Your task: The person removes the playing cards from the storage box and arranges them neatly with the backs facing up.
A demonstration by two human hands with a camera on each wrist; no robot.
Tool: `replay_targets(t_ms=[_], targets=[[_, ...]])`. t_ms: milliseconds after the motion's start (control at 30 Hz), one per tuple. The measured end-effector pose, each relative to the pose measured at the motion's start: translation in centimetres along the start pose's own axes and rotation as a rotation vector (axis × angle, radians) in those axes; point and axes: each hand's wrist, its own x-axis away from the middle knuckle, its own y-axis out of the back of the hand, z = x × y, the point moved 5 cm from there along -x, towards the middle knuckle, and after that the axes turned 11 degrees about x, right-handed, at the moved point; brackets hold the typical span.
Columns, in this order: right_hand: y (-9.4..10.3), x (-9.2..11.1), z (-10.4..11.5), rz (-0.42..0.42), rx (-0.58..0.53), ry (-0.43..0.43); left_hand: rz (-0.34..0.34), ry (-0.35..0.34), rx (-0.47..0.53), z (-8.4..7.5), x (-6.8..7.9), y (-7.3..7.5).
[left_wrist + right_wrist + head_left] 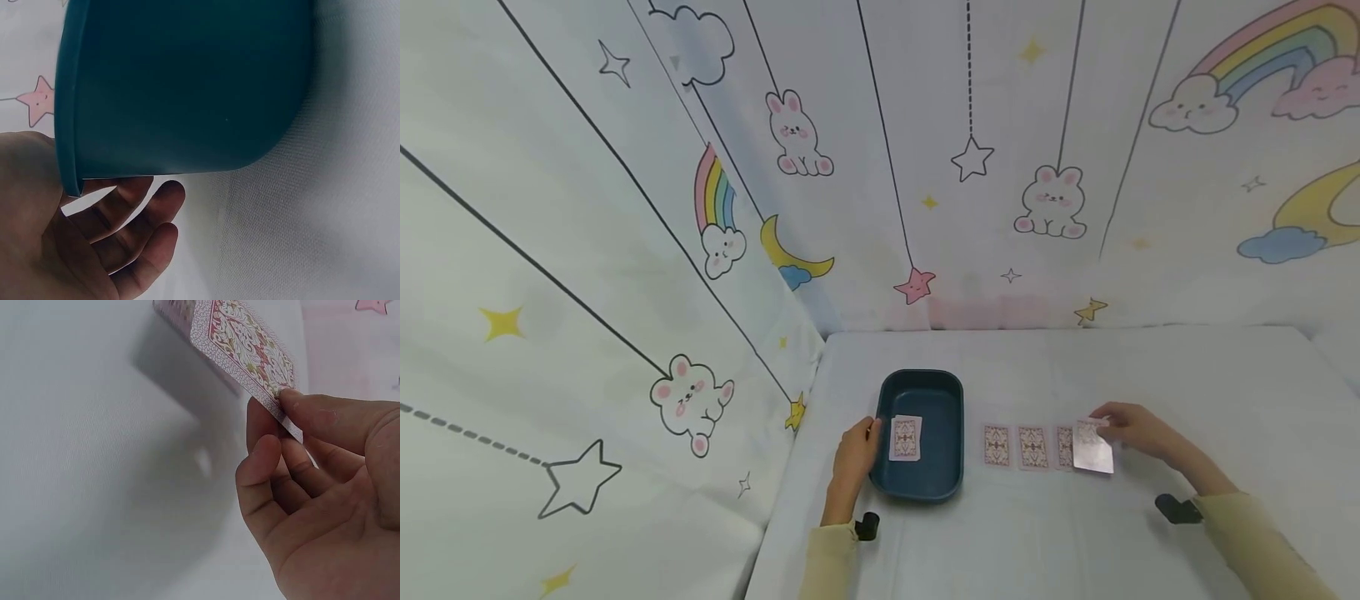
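A deep dark-blue tray (925,483) stands on the table, with patterned playing cards (906,438) lying inside it. My left hand (854,454) holds the tray's left rim; in the left wrist view its fingers (140,219) curl by the outer wall, and the thumb is hidden. To the right of the tray, a playing card (997,446), a second card (1033,448) and a partly covered third card (1064,447) lie in a row. My right hand (1138,429) pinches a tilted playing card (256,350) between thumb and fingers, raised above the row's right end.
A white cloth covers the table (1000,542). Behind and to the left hang white sheets (865,208) printed with rabbits, stars and rainbows. A black wrist device (867,527) sits at the left cuff, another black device (1177,509) at the right.
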Motion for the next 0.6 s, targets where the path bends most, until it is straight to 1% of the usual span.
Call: replay_targets(t_ms=[133, 267, 333, 433, 600], targets=[[0.6, 0.8, -1.2, -0.021, 0.017, -0.013, -0.001, 0.007, -0.004, 0.2, 0.0, -0.1], [0.7, 1.2, -1.9, -0.046, 0.049, -0.004, 0.0, 0.006, -0.003, 0.5, -0.1, -0.2], [0.7, 1.4, -2.1, -0.073, 0.075, 0.01, 0.001, -0.002, -0.001, 0.5, -0.1, -0.2], [0.5, 1.5, -2.2, -0.096, 0.091, 0.022, 0.001, -0.006, 0.002, 0.5, -0.1, -0.3], [-0.3, 1.5, -2.1, -0.135, 0.109, -0.012, 0.0, -0.004, 0.009, 0.3, -0.1, -0.2]])
